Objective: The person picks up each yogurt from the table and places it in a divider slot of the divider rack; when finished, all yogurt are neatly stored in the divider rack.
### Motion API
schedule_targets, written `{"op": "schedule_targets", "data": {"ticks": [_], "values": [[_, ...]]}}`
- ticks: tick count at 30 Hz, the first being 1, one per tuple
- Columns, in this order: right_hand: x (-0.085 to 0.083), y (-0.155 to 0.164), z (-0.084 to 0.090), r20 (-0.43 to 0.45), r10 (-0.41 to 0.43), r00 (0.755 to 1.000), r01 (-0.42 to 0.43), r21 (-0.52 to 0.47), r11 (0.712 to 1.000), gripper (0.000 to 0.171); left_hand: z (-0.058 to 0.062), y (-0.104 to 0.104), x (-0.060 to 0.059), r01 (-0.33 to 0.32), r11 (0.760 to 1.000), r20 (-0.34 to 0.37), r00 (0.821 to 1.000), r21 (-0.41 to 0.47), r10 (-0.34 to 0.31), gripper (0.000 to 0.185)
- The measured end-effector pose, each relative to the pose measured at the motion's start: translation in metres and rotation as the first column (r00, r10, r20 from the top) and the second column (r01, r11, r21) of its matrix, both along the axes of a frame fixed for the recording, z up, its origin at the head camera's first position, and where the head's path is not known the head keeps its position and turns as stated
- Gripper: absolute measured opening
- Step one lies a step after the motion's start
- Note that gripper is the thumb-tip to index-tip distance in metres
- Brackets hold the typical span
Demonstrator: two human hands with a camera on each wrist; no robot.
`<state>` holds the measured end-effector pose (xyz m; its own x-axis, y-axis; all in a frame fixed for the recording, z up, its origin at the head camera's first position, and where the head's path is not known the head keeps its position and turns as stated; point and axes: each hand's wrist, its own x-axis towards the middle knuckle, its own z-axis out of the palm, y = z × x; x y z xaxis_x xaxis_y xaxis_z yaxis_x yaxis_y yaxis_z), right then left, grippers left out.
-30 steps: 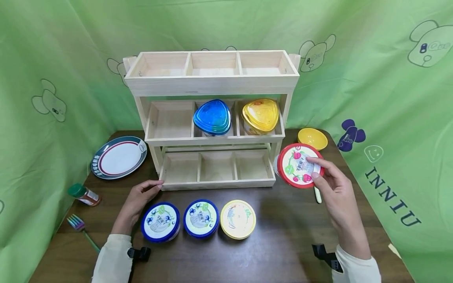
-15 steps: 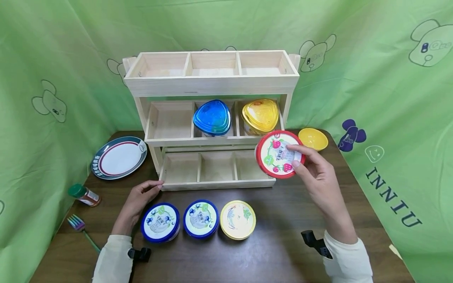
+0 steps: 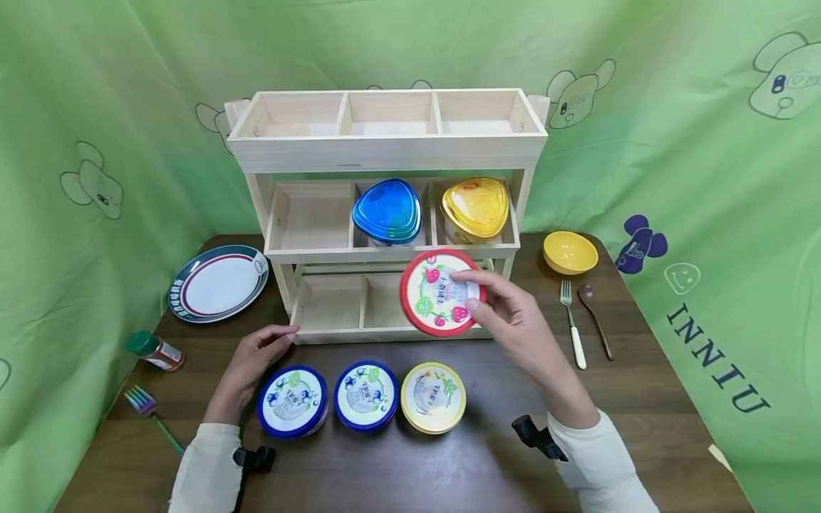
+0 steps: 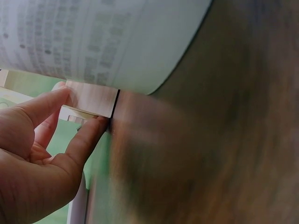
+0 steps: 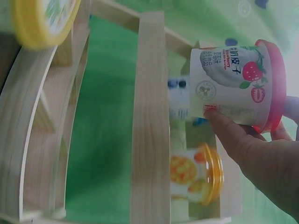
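Three round tubs are lined up on the counter (image 3: pixel 487 456) in the head view: two blue-lidded tubs (image 3: pixel 292 401) (image 3: pixel 366 395) and a yellow-lidded tub (image 3: pixel 432 397). A fourth, the red-lidded strawberry tub (image 3: pixel 441 292), is held off the counter by the right hand (image 3: pixel 513 324), fingers curled round the rim and thumb on the lid, in front of the bottom tier of the wooden rack (image 3: pixel 385 153), about over its middle and right compartments. The left hand (image 3: pixel 253 356) is kept relaxed and flat, holding nothing, fingertips touching the rack's lower left corner. A blue triangular box (image 3: pixel 387 211) and a yellow triangular box (image 3: pixel 473 206) are seated in the middle tier. A plate (image 3: pixel 218 282), spice bottle (image 3: pixel 155 350), yellow bowl (image 3: pixel 569 251), forks and a spoon are left lying around.

Left wrist view: straight fingers (image 4: pixel 88 135) are pressed against a wooden rack corner (image 4: pixel 91 99); nothing is gripped. A tub wall is seen blurred above.

Right wrist view: the strawberry tub (image 5: pixel 233 86) is pinched at its lidded end by the fingers (image 5: pixel 233 135), with its base pointed toward the rack's rails.

The step in hand is judged to be carrying the tub toward a bottom compartment; placement is not yet done. Next, the tub would probably need to be lined up with one compartment, cleared over the front lip, lowered in and released. Which compartment is meant cannot be told.
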<state>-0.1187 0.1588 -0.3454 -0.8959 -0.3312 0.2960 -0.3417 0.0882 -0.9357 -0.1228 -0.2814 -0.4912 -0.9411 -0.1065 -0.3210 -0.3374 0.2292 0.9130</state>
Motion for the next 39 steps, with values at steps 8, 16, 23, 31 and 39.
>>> {"op": "schedule_targets", "data": {"ticks": [8, 16, 23, 31, 39], "values": [[-0.010, -0.034, 0.014, -0.002, 0.151, 0.989, -0.151, -0.025, 0.988, 0.041, 0.000, 0.001, 0.000, -0.002, 1.000, -0.004, 1.000, -0.002, 0.002, 0.038], [-0.018, -0.074, 0.034, -0.061, 0.214, 0.975, -0.217, -0.054, 0.975, 0.044, 0.002, 0.003, 0.001, 0.006, 1.000, -0.010, 1.000, 0.020, -0.006, 0.041], [-0.035, -0.108, 0.040, -0.118, 0.239, 0.964, -0.255, -0.151, 0.955, 0.043, 0.004, 0.001, 0.001, 0.004, 0.999, -0.008, 1.000, 0.036, -0.004, 0.040], [-0.055, -0.143, 0.041, -0.117, 0.226, 0.967, -0.247, -0.215, 0.945, 0.042, 0.002, -0.001, 0.001, 0.008, 0.997, -0.018, 1.000, 0.072, -0.007, 0.030], [-0.067, -0.169, 0.044, -0.107, 0.199, 0.974, -0.220, -0.266, 0.939, 0.042, 0.005, 0.000, 0.003, 0.033, 0.998, -0.045, 0.999, 0.060, -0.031, 0.034]]}}
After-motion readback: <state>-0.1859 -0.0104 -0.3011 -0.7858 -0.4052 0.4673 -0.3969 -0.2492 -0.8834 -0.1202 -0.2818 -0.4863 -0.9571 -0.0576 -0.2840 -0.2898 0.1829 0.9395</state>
